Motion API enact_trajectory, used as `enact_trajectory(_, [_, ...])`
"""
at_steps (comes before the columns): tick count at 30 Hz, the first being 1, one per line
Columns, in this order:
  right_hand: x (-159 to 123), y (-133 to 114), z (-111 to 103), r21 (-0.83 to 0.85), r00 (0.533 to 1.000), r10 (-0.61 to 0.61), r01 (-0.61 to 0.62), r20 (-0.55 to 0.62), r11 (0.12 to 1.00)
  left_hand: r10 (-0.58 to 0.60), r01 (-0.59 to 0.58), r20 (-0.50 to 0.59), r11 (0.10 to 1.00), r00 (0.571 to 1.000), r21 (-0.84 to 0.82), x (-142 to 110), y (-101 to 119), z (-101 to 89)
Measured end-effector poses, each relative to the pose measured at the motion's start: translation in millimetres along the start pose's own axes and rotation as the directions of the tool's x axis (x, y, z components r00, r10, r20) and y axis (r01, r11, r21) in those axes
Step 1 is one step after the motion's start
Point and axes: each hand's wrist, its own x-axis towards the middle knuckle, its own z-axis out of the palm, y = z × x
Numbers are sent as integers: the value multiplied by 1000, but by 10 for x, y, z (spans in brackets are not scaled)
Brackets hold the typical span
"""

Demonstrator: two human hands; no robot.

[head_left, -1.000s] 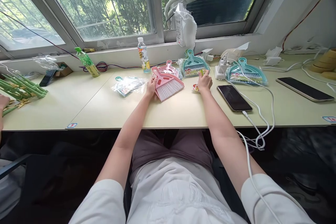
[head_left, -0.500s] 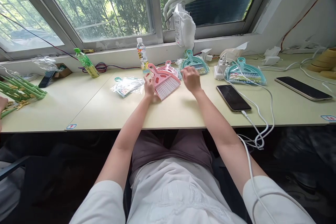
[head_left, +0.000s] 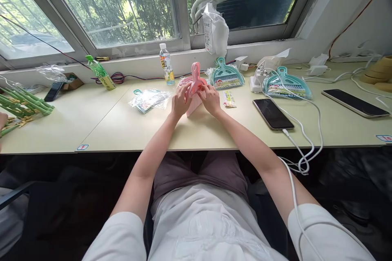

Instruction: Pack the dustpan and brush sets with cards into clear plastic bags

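My left hand (head_left: 181, 101) and my right hand (head_left: 210, 100) are both closed on a pink hand brush (head_left: 196, 74), one from each side. The brush stands nearly upright above the table, its handle on top and its pale bristles pointing down. Partly hidden behind it lies another pink piece (head_left: 184, 81), perhaps a dustpan. Just right of my right hand is a small yellow and white packet (head_left: 229, 99). A teal brush and dustpan set (head_left: 227, 75) rests farther back on that side. To the left of my left hand, a clear plastic bag (head_left: 150, 100) covers a flat item.
A clear bottle (head_left: 166, 65) and a green bottle (head_left: 100, 73) stand toward the window. On the right are a second teal set (head_left: 287, 84), two phones, a power strip (head_left: 256, 85) and loose white cables (head_left: 318, 124). Another person's hand (head_left: 3, 120) shows beside green stalks (head_left: 26, 102).
My right hand has moved left from near the teal set and taken hold of the pink brush. The brush has turned upright. The small packet now shows on the table.
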Motion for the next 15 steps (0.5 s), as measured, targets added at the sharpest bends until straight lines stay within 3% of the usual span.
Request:
enact_trajectory(5, [24, 21, -27, 174, 992, -10, 33, -128, 984, 70, -72, 55, 997, 996, 26, -45, 74, -44])
enact_trajectory(15, [35, -23, -9, 403, 989, 54, 7, -140, 915, 54, -55, 67, 998, 996, 21, -70, 90, -58])
